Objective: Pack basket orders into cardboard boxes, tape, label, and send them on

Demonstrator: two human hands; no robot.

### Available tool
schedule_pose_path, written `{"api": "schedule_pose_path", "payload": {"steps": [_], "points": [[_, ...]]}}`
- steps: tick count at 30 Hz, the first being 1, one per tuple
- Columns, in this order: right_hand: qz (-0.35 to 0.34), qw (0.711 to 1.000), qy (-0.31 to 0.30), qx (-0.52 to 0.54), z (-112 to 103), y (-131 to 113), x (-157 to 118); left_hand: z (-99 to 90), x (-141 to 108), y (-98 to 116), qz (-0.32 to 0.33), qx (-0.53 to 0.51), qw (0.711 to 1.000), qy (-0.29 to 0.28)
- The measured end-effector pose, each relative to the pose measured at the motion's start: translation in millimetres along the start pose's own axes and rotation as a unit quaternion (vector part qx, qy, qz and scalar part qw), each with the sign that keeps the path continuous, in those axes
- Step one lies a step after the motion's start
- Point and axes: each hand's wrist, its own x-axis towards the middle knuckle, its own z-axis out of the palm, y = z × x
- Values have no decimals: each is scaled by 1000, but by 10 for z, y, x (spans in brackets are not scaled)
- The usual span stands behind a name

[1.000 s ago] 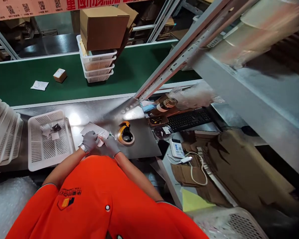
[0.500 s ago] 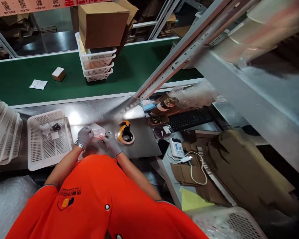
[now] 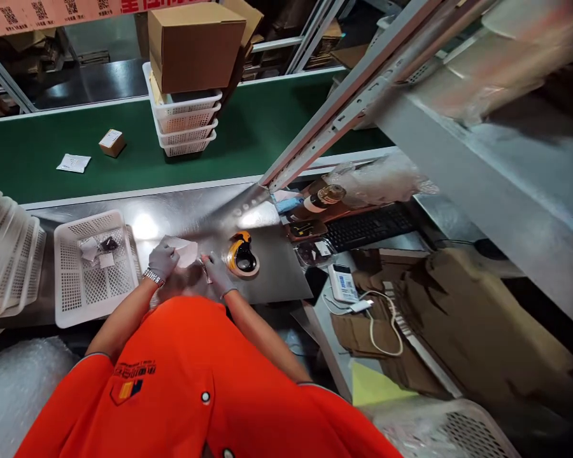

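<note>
My gloved left hand (image 3: 163, 259) pinches a thin pale pink sheet or small bag (image 3: 187, 254) above the metal bench. To its right, my gloved right hand (image 3: 218, 275) is closed on a small shiny clear packet (image 3: 205, 271), whose contents are too small to make out. A gap separates the two hands. Close beside the right hand lies a yellow and black tape dispenser (image 3: 243, 254) with a roll of tape. On the left stands a white plastic basket (image 3: 65, 273) holding a few small packets (image 3: 106, 259).
Stacked white baskets (image 3: 9, 254) rise at the far left. Behind the bench, a green conveyor (image 3: 272, 121) carries a small box (image 3: 112, 143), a white packet (image 3: 74, 163) and baskets under a carton (image 3: 195, 54). A slanted metal post (image 3: 334, 127), keyboard (image 3: 367, 228) and bottle (image 3: 325, 197) are on the right.
My hands have moved slightly apart. The right hand has drawn away from the pink sheet with the small packet, and the sheet stays in the left hand.
</note>
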Motion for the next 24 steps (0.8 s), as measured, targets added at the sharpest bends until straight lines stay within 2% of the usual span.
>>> {"api": "schedule_pose_path", "payload": {"steps": [2, 4, 6, 10, 12, 15, 17, 20, 22, 24], "points": [[3, 997, 61, -41, -50, 86, 2, 41, 13, -53, -1, -4, 1000, -1], [6, 990, 94, -105, -62, 129, 15, 90, 15, -76, 1, -7, 1000, -6], [11, 984, 95, -152, -50, 125, 42, 136, 12, -75, 3, -8, 1000, -15], [3, 977, 58, -203, -78, 47, 69, 208, 6, -55, 11, -7, 1000, -26], [-14, 977, 80, -196, -133, 5, 25, 243, 4, -47, 17, -7, 999, -28], [-42, 987, 127, -95, -186, -63, -99, 303, 13, -26, 27, -3, 999, -33], [-53, 994, 88, -31, -163, -122, -175, 340, 27, 4, 29, 3, 999, -33], [-37, 999, 2, -15, -61, -217, -209, 379, 43, 64, 32, 6, 999, -27], [-25, 999, -5, -28, 14, -263, -184, 398, 34, 103, 57, 9, 998, -28], [-15, 999, 15, -33, 73, -286, -157, 416, 6, 134, 96, 14, 995, -32]]}}
